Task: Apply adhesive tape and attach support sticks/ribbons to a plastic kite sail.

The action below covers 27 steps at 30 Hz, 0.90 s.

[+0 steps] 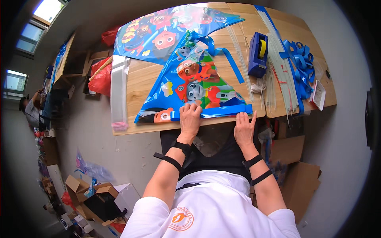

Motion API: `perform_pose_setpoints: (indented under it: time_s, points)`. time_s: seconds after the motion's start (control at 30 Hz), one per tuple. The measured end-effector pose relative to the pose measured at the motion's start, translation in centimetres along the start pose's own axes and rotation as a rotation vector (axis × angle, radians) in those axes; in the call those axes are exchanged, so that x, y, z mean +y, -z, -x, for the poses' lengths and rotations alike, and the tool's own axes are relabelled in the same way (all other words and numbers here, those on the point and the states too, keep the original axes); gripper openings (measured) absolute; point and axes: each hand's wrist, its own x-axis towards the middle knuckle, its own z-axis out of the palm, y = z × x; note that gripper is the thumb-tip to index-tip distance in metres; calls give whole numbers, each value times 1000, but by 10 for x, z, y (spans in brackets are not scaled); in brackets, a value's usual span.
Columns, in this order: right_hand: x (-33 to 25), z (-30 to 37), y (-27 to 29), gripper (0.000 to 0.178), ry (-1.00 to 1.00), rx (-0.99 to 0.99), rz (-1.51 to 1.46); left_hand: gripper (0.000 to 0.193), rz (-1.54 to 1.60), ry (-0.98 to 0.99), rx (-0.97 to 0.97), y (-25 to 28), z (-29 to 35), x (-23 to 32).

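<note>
A triangular plastic kite (166, 89) printed with cartoon dogs lies on the wooden table, its lower edge towards me. Along that edge runs a flat blue strip (226, 111). My left hand (190, 119) presses down near the middle of the edge, its fingers bent closed over the strip. At the right end, my right hand (245, 127) has its fingers bent onto the edge, with the outer finger sticking out. What lies under the fingertips is hidden. A blue ribbon (231, 65) trails from the kite's top corner.
Another printed plastic sheet (152, 43) lies behind. To the right are a blue tape dispenser (258, 59), thin white rods (279, 75), a heap of blue ribbon (302, 67) and a white tray (318, 95). Cardboard boxes (299, 182) stand below. Far left, a person (33, 111) sits.
</note>
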Motion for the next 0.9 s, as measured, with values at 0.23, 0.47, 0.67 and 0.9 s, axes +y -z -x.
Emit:
perform_pose_setpoints:
  time_s: [0.23,0.47,0.67,0.9]
  points:
    - [1,-1,-2,35,55,104,-50,16,-52,-275,-100,5,16,-4]
    - [29,10,24,24,-148,348,-436,29,46,-234,-160,9,20,-4]
    - [68,-9,4,22,-522,273,-814,33,11,-245,-168,9,18,-6]
    - [69,-11,-7,21,-368,234,-705,36,-50,-247,-197,10,20,-5]
